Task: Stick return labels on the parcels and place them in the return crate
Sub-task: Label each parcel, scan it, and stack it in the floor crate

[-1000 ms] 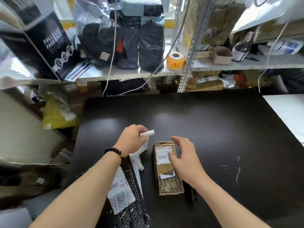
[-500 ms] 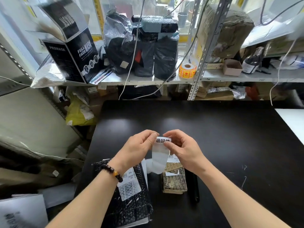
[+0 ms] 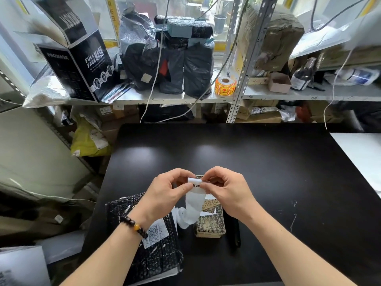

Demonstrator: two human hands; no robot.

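Observation:
Above the black table [image 3: 257, 162], my left hand [image 3: 167, 195] and my right hand [image 3: 226, 193] both pinch the top of a white label strip [image 3: 193, 205], whose backing tail hangs down and curls to the left. A printed label with black characters sits at the strip's top edge between my fingertips. Under the strip lies a small brown patterned parcel [image 3: 211, 222] with a white shipping label, partly hidden by the strip. A black bubble-wrap parcel [image 3: 148, 259] with a white QR label lies at the table's near left under my left forearm.
A dark slim object [image 3: 234, 234] lies right of the brown parcel. Behind the table, a metal shelf [image 3: 185, 98] carries black bagged parcels, a mask box [image 3: 78, 65] and an orange sticker roll [image 3: 224, 85]. A yellow bag [image 3: 88, 141] and boxes crowd the floor at left.
One second ago my right hand rested on the brown parcel and my left held the strip alone. Both hands now pinch the strip, raised over the parcel, and the view has tilted up.

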